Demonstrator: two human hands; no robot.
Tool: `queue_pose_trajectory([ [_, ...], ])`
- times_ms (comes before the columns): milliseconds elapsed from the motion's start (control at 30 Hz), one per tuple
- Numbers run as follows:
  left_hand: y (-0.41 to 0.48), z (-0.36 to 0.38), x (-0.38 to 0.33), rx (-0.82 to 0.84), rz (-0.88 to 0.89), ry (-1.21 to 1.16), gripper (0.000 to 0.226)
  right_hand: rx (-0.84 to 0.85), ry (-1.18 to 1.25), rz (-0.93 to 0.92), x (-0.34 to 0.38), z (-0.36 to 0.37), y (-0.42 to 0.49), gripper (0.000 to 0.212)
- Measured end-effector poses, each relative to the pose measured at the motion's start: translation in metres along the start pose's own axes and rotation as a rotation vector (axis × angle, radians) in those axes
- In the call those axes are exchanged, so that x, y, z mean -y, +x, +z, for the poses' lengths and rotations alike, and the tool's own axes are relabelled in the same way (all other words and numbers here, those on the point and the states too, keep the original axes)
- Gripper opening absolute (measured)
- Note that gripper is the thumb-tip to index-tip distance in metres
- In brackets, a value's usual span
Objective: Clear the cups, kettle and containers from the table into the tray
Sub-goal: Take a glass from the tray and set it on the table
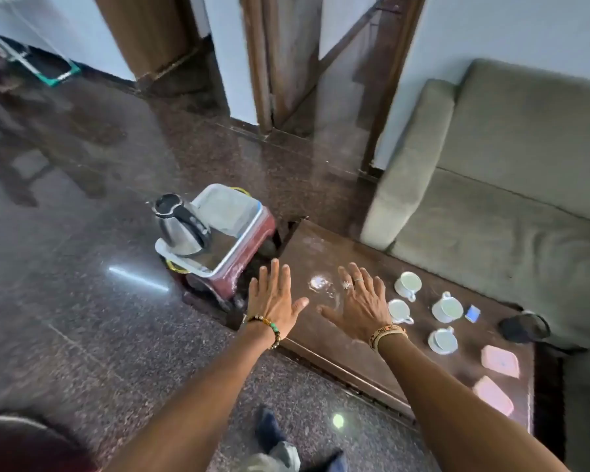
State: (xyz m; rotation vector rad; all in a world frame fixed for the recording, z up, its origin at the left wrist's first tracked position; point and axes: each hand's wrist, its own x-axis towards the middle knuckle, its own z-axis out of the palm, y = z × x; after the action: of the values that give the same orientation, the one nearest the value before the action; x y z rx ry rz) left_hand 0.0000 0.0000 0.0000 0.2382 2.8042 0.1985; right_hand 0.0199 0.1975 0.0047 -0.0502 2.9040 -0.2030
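Both hands are spread flat and empty over the worktop (321, 338): left hand (274, 303), right hand (361, 304). Cups (407, 284) and pink containers (500, 361) lie right of the right hand. Beyond the left hand, the kettle (181, 226) stands in the tray (252, 212).

Polished speckled stone floor (82, 233), pale walls (491, 28), wooden doorframes (259, 63), grey-green sofa (508, 165)

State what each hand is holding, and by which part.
Nothing is held. The left hand and right hand are both open and flat, fingers spread, above the table.
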Motion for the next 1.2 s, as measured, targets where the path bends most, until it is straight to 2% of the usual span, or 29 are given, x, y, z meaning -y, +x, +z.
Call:
queue_pose_trajectory([
  [200, 0.021, -0.023, 0.063, -0.06, -0.077, -0.007, 0.083, -0.052, -0.013, -0.104, 0.057, -0.015, 0.054, 0.103],
  [300, 0.031, -0.025, 0.085, -0.067, -0.123, -0.038, 0.082, -0.025, -0.021, -0.159, 0.077, -0.012, 0.078, 0.101],
  [533, 0.052, -0.01, 0.115, -0.056, -0.248, -0.069, 0.078, 0.087, -0.084, -0.311, 0.098, 0.013, 0.132, 0.094],
  [800, 0.087, -0.024, 0.139, -0.103, -0.391, -0.202, 0.081, 0.085, -0.082, -0.45, 0.13, -0.003, 0.204, 0.092],
  [1000, 0.119, -0.041, 0.162, -0.15, -0.395, -0.304, 0.081, 0.072, -0.068, -0.463, 0.162, -0.007, 0.244, 0.089],
  [1200, 0.157, -0.038, 0.192, -0.067, -0.371, -0.423, 0.076, 0.125, -0.097, -0.415, 0.18, 0.008, 0.272, 0.092],
])
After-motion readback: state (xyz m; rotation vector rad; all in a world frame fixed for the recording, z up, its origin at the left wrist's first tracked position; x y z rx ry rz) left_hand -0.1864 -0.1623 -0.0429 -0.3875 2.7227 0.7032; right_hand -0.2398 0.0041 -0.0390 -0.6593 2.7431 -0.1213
